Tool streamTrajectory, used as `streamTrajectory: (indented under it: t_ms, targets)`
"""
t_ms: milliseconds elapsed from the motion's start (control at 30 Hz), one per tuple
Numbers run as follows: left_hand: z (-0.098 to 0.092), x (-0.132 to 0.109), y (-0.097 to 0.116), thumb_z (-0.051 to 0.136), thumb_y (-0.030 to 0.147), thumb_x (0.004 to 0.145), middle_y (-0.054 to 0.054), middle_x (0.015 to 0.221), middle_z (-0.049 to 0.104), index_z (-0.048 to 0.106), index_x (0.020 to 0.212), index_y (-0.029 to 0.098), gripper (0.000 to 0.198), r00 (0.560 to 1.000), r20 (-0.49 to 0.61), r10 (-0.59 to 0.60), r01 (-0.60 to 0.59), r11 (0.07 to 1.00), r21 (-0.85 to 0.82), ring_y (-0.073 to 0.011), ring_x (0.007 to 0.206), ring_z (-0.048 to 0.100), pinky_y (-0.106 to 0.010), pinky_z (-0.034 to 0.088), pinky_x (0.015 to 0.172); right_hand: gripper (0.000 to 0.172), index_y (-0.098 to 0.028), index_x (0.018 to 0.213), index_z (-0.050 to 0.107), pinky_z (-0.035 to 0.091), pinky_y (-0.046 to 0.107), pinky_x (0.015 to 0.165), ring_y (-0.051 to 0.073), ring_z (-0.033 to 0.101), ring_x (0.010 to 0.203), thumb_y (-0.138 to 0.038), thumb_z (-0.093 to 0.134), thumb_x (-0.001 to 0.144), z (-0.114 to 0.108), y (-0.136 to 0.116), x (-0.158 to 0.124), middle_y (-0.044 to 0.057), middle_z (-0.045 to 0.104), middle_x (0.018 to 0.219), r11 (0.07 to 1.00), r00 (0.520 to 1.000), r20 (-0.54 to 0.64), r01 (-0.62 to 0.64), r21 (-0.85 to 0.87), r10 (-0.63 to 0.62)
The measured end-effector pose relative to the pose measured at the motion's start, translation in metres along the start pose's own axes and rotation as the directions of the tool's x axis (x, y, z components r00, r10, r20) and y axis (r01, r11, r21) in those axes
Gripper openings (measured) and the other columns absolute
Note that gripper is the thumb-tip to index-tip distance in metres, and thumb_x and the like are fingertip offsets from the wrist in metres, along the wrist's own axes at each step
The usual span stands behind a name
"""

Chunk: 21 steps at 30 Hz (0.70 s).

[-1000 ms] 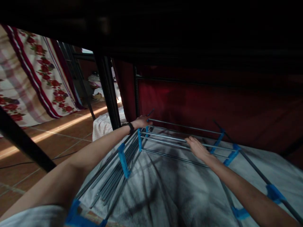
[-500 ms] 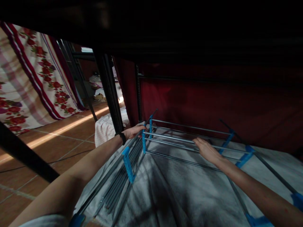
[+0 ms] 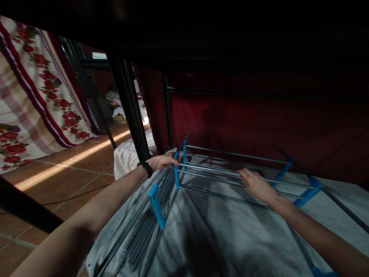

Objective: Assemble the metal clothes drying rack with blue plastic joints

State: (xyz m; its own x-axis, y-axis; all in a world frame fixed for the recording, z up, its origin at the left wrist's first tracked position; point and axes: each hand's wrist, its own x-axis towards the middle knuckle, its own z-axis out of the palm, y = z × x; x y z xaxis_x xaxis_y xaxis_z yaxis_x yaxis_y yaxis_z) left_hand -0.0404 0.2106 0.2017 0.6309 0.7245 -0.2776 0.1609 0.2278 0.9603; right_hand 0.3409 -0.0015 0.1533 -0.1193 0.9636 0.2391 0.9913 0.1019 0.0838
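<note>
A partly assembled rack of thin metal tubes and blue plastic brackets lies across a grey blanket [image 3: 213, 238]. My left hand [image 3: 165, 161] closes its fingers around the top of a blue bracket [image 3: 177, 175], where a metal tube [image 3: 209, 168] meets it. Farther along, my right hand [image 3: 256, 184] is wrapped over that same tube, its fingertips curled and partly hidden. Another blue bracket [image 3: 157, 206] stands nearer me on the left side frame. At the right end, a tilted blue bracket [image 3: 309, 191] joins the tubes to the other side frame.
Loose grey tubes [image 3: 144, 234] lie bundled at the left on the blanket. A black metal post [image 3: 131, 111] rises beside my left hand, and a dark surface hangs low overhead. Behind the rack is a dark red cloth [image 3: 245, 123]. Tiled floor [image 3: 72, 181] lies left.
The view has shifted slightly. The rack's right end sits a little farther right and lower in view. Both hands keep their places on the rack.
</note>
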Motion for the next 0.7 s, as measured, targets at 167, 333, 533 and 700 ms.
streamTrajectory:
  t_ms: [167, 333, 533, 700]
  targets:
    - [-0.002, 0.000, -0.001, 0.080, 0.004, 0.050, 0.003, 0.071, 0.061, 0.057, 0.083, 0.017, 0.041, 1.000, -0.019, -0.002, 0.002, 1.000, 0.021, -0.0089, 0.057, 0.057, -0.019, 0.038, 0.048, 0.060, -0.017, 0.143, 0.052, 0.043, 0.035, 0.098, 0.023, 0.063, 0.112, 0.000, 0.032, 0.089, -0.008, -0.059, 0.044, 0.014, 0.064, 0.129, 0.996, 0.996, 0.037, 0.084, 0.037, -0.086]
    - [0.002, 0.000, -0.003, 0.090, 0.023, 0.057, 0.003, 0.076, 0.061, 0.059, 0.091, 0.017, 0.046, 0.998, -0.053, 0.040, -0.038, 0.999, 0.036, -0.0100, 0.062, 0.056, -0.021, 0.040, 0.053, 0.046, -0.023, 0.140, 0.052, 0.048, 0.032, 0.087, 0.023, 0.065, 0.107, -0.014, 0.033, 0.099, -0.013, -0.132, 0.102, 0.010, 0.063, 0.129, 0.974, 0.982, 0.057, 0.171, 0.149, -0.181]
    - [0.008, -0.001, -0.008, 0.077, 0.062, 0.073, 0.000, 0.077, 0.060, 0.063, 0.095, 0.016, 0.053, 0.985, -0.129, 0.116, -0.111, 0.993, 0.049, -0.0122, 0.066, 0.053, -0.023, 0.041, 0.057, 0.054, -0.027, 0.147, 0.041, 0.051, 0.033, 0.083, 0.023, 0.068, 0.106, -0.011, 0.033, 0.096, -0.014, -0.172, 0.139, 0.010, 0.059, 0.136, 0.942, 0.955, 0.081, 0.266, 0.203, -0.286]
    - [0.010, -0.001, -0.005, 0.075, 0.064, 0.075, -0.001, 0.075, 0.063, 0.066, 0.097, 0.014, 0.056, 0.979, -0.159, 0.127, -0.111, 0.989, 0.102, -0.0142, 0.068, 0.057, -0.024, 0.043, 0.058, 0.041, -0.023, 0.143, 0.044, 0.052, 0.038, 0.088, 0.026, 0.068, 0.109, -0.028, 0.038, 0.102, -0.014, -0.190, 0.159, 0.012, 0.061, 0.137, 0.946, 0.961, 0.097, 0.231, 0.227, -0.258]
